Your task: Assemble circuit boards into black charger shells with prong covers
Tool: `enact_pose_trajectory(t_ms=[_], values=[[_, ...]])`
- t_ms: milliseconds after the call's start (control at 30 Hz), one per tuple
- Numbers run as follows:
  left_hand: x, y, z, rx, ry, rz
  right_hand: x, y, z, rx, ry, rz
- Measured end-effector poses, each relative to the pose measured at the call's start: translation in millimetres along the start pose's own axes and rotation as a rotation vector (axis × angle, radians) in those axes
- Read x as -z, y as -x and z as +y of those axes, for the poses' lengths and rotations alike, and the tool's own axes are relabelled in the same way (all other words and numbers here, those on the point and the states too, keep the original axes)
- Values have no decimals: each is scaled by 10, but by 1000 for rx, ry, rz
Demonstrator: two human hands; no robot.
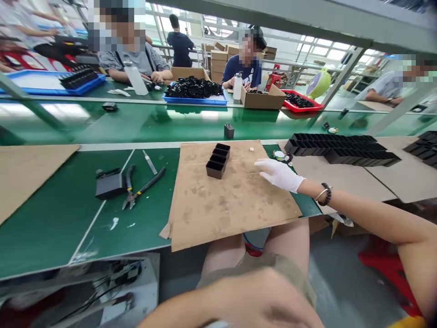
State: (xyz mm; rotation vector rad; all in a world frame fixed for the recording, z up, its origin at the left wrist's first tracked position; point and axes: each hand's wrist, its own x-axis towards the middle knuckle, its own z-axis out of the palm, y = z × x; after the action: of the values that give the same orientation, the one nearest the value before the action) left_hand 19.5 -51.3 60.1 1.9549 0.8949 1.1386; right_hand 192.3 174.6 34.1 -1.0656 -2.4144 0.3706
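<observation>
My right hand (280, 175), in a white glove, lies on a stained cardboard sheet (221, 205) with its fingers stretched out flat, and it holds nothing. A short row of black open-topped plastic cases (217, 160) stands on the cardboard, a hand's width to the left of the fingertips. A small white bit (251, 149) lies at the cardboard's far edge. My left hand (259, 300) is bare, close to the camera at the bottom and blurred. Its fingers are hidden.
Pliers (131, 187), a black box (109, 184) and a small blade (149, 161) lie on the green bench at left. Long rows of black cases (341, 149) sit at right. A black plug (229, 130) stands on the belt. Other people work across the line.
</observation>
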Motion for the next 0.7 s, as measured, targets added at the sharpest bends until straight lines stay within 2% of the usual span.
enact_pose_trajectory(t_ms=[67,100,200,267,300,367,467,600,700], values=[[382,6,-108,3,40,-87,-109,-138,-276,70,-36,-40],[562,-8,-201,79,29,-14,-160,-236,-415,90,-41,-51],[1005,-124,-604,285,-212,342,-318,-535,-782,90,-29,-87],[1211,-239,-905,364,-348,478,-435,-674,-946,68,-44,-106],[1288,-296,-1042,386,-371,486,-496,-716,-997,61,-67,-109],[1396,-399,-1262,426,-339,455,-614,-754,-1043,54,-116,-103],[1446,-504,-1445,454,-240,400,-745,-748,-1009,45,-186,-53],[1396,-513,-1526,424,-220,407,-799,-757,-853,29,-250,80],[1366,-451,-1543,439,-248,464,-784,-776,-695,18,-286,178]])
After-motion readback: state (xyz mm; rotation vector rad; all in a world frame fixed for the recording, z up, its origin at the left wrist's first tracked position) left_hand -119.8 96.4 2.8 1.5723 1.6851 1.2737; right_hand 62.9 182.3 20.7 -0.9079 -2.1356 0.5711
